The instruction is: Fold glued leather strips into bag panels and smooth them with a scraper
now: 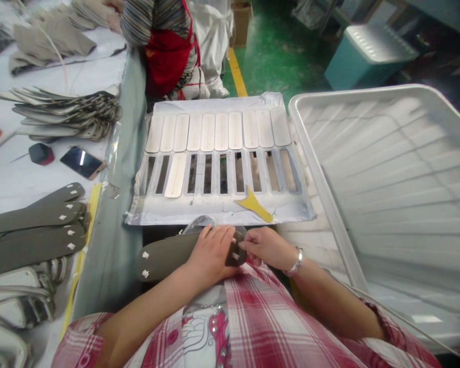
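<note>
A long dark grey strip (168, 253) with rounded ends lies across my lap, with small white tabs poking through near both ends. My left hand (210, 250) is wrapped over its right half, fingers on top and thumb along the near edge. At the strip's right end, my right hand (266, 248) is closed in a pinch on its edge, close to the white tabs; the fingertips are partly hidden. Just beyond my hands is a white-covered rack (214, 208) with slots, holding a row of pale oblong plates (208, 130) and one plate (175, 175) in the lower row.
A yellow forked piece (256, 204) lies on the rack. To the right stands a big white tub (345, 230). On the left table are dark strips (30, 240), a stack of flat pieces (69, 115) and a phone (82, 162). A person in a red apron (166, 61) works beyond.
</note>
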Demonstrator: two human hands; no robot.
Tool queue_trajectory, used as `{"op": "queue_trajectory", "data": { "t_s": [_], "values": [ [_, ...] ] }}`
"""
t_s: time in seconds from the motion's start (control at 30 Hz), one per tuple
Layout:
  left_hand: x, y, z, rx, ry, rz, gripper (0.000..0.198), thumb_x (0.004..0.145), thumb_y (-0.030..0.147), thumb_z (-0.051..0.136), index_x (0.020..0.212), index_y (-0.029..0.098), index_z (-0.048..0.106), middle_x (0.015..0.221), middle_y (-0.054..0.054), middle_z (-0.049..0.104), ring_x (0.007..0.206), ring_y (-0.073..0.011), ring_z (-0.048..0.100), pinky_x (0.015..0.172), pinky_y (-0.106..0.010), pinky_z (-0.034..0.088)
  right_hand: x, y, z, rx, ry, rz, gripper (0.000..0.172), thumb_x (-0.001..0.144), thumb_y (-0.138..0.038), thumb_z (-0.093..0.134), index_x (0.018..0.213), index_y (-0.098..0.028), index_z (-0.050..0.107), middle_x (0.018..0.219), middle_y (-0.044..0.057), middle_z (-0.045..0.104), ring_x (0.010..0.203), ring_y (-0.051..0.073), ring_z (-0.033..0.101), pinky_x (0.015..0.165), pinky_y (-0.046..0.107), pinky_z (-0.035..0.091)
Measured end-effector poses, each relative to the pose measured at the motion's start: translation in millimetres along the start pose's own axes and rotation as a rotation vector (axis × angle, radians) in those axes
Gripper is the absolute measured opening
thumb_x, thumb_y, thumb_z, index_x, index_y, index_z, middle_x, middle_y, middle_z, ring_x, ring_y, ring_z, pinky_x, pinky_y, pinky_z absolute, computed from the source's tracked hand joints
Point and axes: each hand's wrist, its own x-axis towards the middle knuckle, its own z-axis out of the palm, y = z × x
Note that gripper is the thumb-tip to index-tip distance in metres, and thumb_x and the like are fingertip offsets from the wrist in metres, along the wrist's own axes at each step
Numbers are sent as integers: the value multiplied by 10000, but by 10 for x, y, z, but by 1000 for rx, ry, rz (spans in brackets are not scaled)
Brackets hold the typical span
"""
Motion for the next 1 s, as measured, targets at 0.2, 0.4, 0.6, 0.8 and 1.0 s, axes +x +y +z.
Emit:
{"op": "queue_trajectory", "data": {
  "t_s": [0.2, 0.4, 0.6, 0.8, 1.0],
  "values": [
    [-8, 19, 15, -57, 115, 6, 665, 606, 396, 708, 1156, 103, 477, 1142, -131, 563, 1069, -272, 498, 1000, -442, 308, -21, -33, -11, -43, 5, 1, 232, 807, -351, 491, 674, -162, 515, 536, -6, 602, 425, 103, 557, 432, 193, 389],
    [19, 16, 68, -81, 174, 18, 589, 614, 374, 682, 1106, 118, 487, 1066, -118, 579, 1008, -267, 517, 983, -439, 331, -27, -83, -12, -97, 35, 15, 218, 784, -332, 486, 648, -166, 523, 526, -7, 601, 437, 115, 579, 438, 193, 395],
    [31, -31, 102, -66, 193, 45, 673, 581, 362, 702, 1158, 106, 469, 1118, -136, 570, 1032, -282, 515, 978, -441, 347, -25, -140, -35, -214, 76, 33, 207, 766, -317, 483, 627, -174, 539, 515, 2, 594, 440, 110, 557, 476, 210, 374],
    [55, 58, 97, -66, 138, -26, 602, 546, 397, 727, 1042, 122, 528, 1025, -119, 592, 951, -276, 533, 898, -430, 406, 39, -142, 38, -515, 169, 14, 186, 722, -332, 505, 604, -191, 478, 562, 10, 582, 496, 128, 491, 483, 266, 285],
    [-405, -136, -219, -82, 264, -54, 999, 629, 636, 675, 1383, 122, 270, 1378, -158, 389, 1294, -293, 312, 1113, -495, 177, 75, 13, -6, -564, 257, -87, 346, 747, -488, 524, 909, -184, 484, 727, 32, 609, 577, 159, 558, 544, 296, 417]
  ]
}}
